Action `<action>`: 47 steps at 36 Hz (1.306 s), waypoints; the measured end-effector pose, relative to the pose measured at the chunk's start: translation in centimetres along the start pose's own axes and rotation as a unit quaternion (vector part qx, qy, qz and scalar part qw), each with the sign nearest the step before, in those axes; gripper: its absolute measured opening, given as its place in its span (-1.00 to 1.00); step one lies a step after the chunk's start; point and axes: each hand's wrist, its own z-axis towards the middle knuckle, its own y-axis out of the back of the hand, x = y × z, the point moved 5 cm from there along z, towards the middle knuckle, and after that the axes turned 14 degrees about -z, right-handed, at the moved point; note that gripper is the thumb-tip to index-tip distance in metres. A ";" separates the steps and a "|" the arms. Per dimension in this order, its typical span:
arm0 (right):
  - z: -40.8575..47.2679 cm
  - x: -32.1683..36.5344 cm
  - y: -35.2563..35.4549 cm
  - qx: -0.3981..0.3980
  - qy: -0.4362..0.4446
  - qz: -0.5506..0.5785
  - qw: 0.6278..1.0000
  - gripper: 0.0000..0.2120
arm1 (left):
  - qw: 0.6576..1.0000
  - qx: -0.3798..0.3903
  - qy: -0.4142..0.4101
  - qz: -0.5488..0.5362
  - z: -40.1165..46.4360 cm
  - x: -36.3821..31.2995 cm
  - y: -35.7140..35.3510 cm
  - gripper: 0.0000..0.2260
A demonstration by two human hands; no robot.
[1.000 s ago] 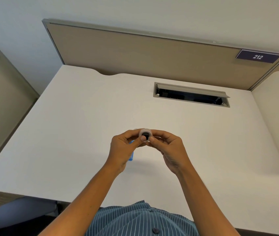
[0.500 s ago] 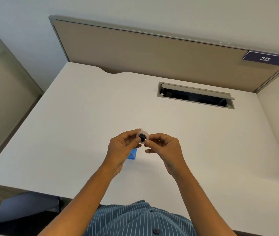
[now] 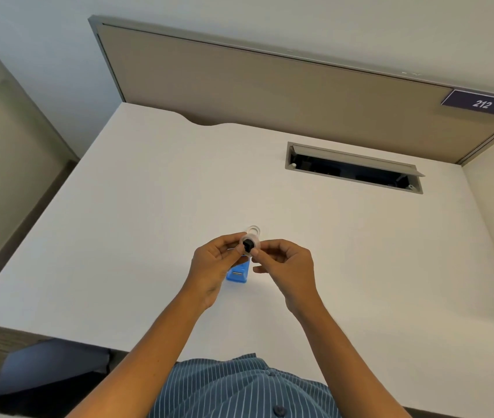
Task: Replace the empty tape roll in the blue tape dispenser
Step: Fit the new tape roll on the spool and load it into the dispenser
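Note:
Above the white desk I hold a clear tape roll with a black hub in its middle. My left hand pinches it from the left and my right hand pinches it from the right. The blue tape dispenser lies on the desk just below the roll, half hidden by my left hand. A second clear ring, looking like an empty core, rests on the desk just beyond my fingers.
An open cable hatch is sunk into the desk at the back right. A beige partition with a sign reading 212 closes the far edge. A dark chair part shows under the front left edge.
The view has shifted, so the desk sits further right and lower. More of the blue dispenser shows below my left hand, and the ring beyond my fingers has come into sight.

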 end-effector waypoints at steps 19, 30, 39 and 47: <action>1.1 -0.8 -2.1 -0.045 -0.029 -0.022 0.998 -0.87 | 0.999 0.007 0.039 0.000 2.9 0.7 1.9 -0.71; 1.7 -1.0 -3.0 -0.068 -0.048 -0.038 0.996 -0.87 | 0.998 0.018 0.057 -0.005 4.1 1.2 2.8 -0.68; 3.0 -2.4 -3.3 -0.113 -0.092 -0.141 0.979 -0.90 | 0.994 -0.046 0.059 0.076 4.6 1.8 5.2 -0.81; 4.4 -3.2 -4.2 -0.098 -0.126 -0.233 0.959 -0.88 | 0.988 -0.084 0.070 0.108 4.5 2.5 7.6 -0.84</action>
